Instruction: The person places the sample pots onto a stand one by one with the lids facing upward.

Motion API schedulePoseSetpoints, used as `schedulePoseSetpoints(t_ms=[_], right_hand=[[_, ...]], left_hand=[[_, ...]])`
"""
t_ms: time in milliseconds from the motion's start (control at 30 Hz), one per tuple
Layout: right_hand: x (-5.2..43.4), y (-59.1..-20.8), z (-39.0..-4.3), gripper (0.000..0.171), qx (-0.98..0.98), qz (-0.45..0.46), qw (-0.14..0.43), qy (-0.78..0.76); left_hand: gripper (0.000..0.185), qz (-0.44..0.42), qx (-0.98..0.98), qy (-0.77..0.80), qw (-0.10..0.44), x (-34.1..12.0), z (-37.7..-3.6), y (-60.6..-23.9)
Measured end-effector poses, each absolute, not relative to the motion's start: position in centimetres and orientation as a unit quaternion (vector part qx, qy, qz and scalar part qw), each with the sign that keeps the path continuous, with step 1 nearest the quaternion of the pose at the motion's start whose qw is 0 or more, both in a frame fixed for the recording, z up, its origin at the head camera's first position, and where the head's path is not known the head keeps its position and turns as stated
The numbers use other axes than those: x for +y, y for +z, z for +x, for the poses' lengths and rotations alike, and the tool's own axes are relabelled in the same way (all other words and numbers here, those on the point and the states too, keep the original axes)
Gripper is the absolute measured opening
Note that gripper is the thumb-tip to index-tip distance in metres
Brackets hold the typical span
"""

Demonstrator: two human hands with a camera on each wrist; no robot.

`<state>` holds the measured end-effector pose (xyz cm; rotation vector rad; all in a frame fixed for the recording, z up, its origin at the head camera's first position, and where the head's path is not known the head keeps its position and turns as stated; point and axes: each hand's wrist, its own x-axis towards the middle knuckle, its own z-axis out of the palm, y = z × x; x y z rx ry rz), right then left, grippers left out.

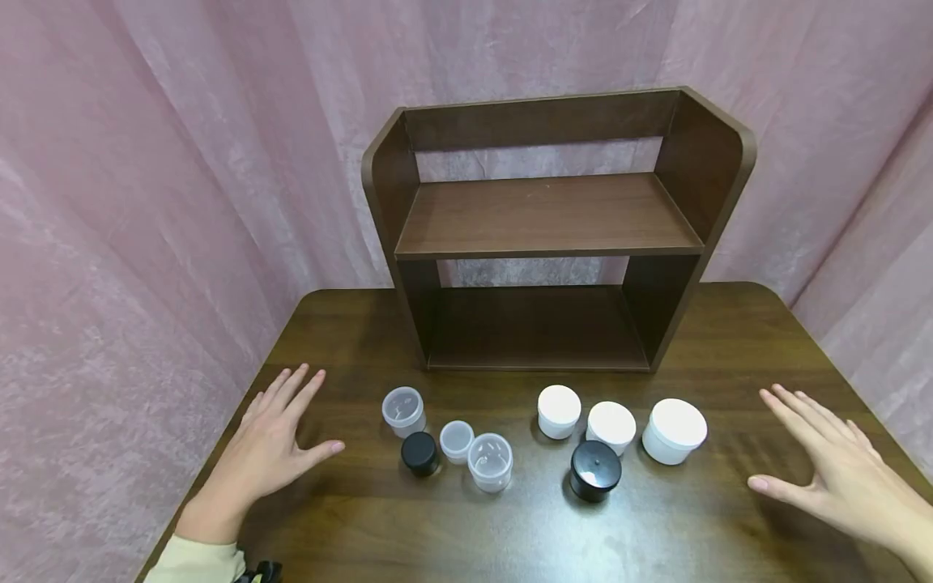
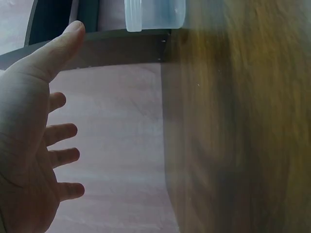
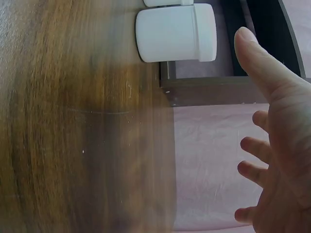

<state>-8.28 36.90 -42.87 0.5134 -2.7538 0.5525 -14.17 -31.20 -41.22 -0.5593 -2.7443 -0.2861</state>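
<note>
Near the left edge of the worktop, the left hand is held out, its fingers released and spread, the thumb pointing right; to its right, between the two side edges, comes a see-through round tub, set farther from the near edge than a small matt black jar just in front of it; next stand a tiny see-through cup and, just beside it, a taller clear pot with a shiny top; behind, toward the far edge, rises a dark brown two-level shelf; farther right are a smooth white tub, a glossy black pot partly hiding a second white tub behind it, and a bigger white jar with a wide lid; near the right edge, the right hand has its fingers spread and released too, thumb pointing left.
</note>
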Motion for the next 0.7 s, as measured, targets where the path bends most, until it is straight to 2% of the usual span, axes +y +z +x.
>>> schedulePoseSetpoints(t_ms=[233, 700], right_hand=[[36.3, -42.6, -8.3, 0.107, -0.95, 0.19, 0.133, 0.209], [34.8, -42.4, -9.3, 0.104, -0.935, 0.236, 0.173, 0.202]], left_hand=[[0.102, -0.205, -0.961, -0.095, 0.162, -29.9, -14.9, -40.5], [0.099, -0.23, -0.951, -0.102, 0.178, -27.2, -15.8, -39.4]])
